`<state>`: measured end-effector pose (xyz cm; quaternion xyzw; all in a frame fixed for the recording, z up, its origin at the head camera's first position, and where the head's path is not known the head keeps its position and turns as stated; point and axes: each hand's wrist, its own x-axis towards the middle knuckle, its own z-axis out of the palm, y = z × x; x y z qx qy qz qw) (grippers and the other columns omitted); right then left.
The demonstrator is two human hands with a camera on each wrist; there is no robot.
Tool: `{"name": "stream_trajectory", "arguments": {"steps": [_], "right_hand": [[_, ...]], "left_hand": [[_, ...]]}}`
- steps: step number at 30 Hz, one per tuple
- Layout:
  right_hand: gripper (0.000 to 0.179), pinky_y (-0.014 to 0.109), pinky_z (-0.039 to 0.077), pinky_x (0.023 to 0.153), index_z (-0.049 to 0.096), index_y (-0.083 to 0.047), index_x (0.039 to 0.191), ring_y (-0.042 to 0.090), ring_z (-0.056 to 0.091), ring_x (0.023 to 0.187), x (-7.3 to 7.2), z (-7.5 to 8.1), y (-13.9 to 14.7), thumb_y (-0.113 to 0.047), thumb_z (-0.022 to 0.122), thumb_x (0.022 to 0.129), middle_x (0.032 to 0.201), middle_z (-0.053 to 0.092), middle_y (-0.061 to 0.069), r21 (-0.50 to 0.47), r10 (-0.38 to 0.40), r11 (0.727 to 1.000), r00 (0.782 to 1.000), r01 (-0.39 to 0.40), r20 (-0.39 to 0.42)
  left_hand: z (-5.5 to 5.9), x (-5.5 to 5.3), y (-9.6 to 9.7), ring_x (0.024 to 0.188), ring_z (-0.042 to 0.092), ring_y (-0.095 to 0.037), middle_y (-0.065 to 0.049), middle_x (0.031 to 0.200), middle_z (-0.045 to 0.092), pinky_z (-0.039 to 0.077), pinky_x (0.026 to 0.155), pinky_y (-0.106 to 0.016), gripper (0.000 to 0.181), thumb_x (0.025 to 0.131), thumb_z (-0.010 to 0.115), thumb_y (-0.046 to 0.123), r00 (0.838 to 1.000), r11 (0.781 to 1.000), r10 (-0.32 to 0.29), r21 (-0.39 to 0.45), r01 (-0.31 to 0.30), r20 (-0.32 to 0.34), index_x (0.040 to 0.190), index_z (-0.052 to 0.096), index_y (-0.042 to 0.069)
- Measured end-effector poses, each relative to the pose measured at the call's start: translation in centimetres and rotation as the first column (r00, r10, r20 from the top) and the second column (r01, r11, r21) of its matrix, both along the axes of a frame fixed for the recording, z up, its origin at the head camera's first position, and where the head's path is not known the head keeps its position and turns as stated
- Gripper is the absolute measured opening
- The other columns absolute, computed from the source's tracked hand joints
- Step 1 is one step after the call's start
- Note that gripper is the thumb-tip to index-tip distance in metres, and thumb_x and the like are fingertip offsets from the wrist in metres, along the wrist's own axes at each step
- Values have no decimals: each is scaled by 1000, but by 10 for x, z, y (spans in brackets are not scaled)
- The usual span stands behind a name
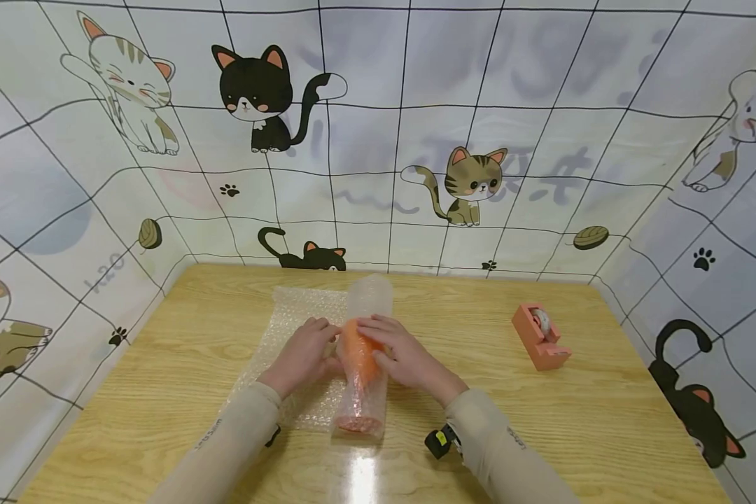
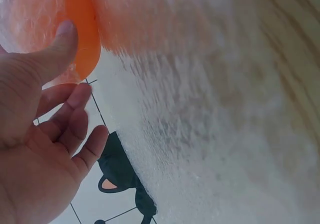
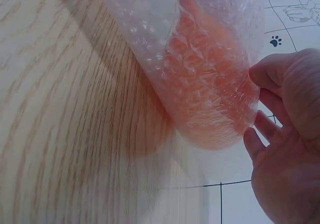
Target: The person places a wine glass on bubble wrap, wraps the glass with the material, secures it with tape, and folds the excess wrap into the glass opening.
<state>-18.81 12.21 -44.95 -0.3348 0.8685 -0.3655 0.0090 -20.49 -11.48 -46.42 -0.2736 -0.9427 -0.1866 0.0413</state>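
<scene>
On the table lies a smooth orange vase-shaped object (image 1: 357,346), narrow in its middle, inside a roll of clear bubble wrap (image 1: 372,294). A loose flat sheet of bubble wrap (image 1: 311,308) spreads from the roll to its left. My left hand (image 1: 306,353) is at the roll's left side; in the left wrist view its thumb lies against the orange surface (image 2: 87,39), its other fingers loosely bent. From the right, my right hand (image 1: 406,350) rests its fingers over the wrapped orange part. In the right wrist view, the fingertips (image 3: 254,136) touch the bubble wrap's side.
A pink tape dispenser (image 1: 538,336) with a roll of tape stands on the right of the wooden table (image 1: 472,308). A cloth backdrop (image 1: 365,140) printed with cartoon cats rises behind the table and along both sides. Cameras are strapped at both wrists.
</scene>
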Motion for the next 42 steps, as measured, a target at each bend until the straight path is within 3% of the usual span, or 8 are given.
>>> {"name": "stream_trajectory", "arguments": {"steps": [7,13,16,21,24,28,33,42], "right_hand": [[50,58,27,122,55,0,146,41,33,151,-1,1,-4,0,58,96,157,48,13,-3,12,1000,1000,-12,-17],[49,58,28,122,57,1,145,41,33,150,-2,0,-6,1,57,95,156,49,14,-18,17,1000,1000,-18,-19],[49,58,28,122,57,1,145,42,33,150,-2,0,-8,2,57,95,156,50,14,-17,23,1000,1000,-24,-21],[49,57,28,122,56,1,145,40,33,150,-2,2,-11,1,57,96,156,49,14,-7,27,1000,999,-27,-23],[49,57,27,122,56,2,145,40,33,151,-2,2,-12,2,57,96,156,49,14,-9,26,1000,999,-27,-21],[48,57,27,123,56,2,145,39,32,151,-3,0,-14,1,57,97,157,48,14,-14,23,1000,1000,-24,-21],[46,54,31,122,56,1,144,36,34,151,-2,-4,-16,-2,60,98,163,40,13,-44,-20,999,1000,20,-13],[50,56,36,118,54,10,137,40,42,145,-2,-11,-21,-4,70,92,162,33,23,-173,-134,977,991,129,-22]], "left_hand": [[-2,1,3,84,50,-21,-3,83,55,48,75,-38,46,80,88,12,996,997,31,65,-37,80,119,71,-3],[2,2,8,76,55,-18,-2,82,61,50,69,-36,35,80,81,-1,974,986,63,139,-95,216,114,70,-3],[4,5,8,77,59,-16,-2,86,67,53,69,-35,42,83,77,-4,961,977,93,160,-138,262,123,66,-6],[10,9,6,76,63,-15,-6,89,73,56,71,-35,52,86,66,-9,957,967,108,197,-165,268,137,56,-13],[14,10,5,71,62,-15,-8,87,72,54,66,-33,42,94,59,-3,950,955,111,232,-184,293,134,59,-12],[19,14,7,77,66,-17,-11,93,73,57,70,-37,45,106,57,25,915,936,144,248,-250,377,136,60,-8],[22,18,12,85,72,-23,-18,103,75,61,74,-41,68,102,62,47,892,925,164,248,-287,421,136,58,-11],[23,19,19,71,65,-18,-11,87,72,53,60,-32,67,96,67,54,877,912,242,211,-352,415,118,64,-9]]}}
